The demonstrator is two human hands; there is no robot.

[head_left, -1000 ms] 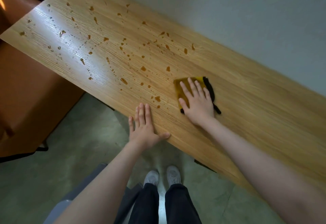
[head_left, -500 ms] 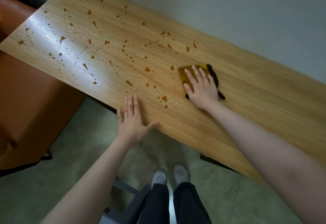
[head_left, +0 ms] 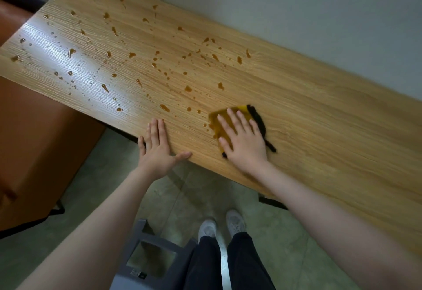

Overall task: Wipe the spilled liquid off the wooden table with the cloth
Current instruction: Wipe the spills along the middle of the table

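Right hand flat on cloth, pressing it to table; left hand flat at edge, holding nothing; drops leftward mostly unwiped, right part looks dry

1. Soft, even indoor light; nothing looks dim.
2. A white glare streak lies across the left part of my desk.
3. The cloth under my right hand is smeared with motion blur.
4. The wide lens bends the desk's edges and stretches my forearms at the frame's bottom.
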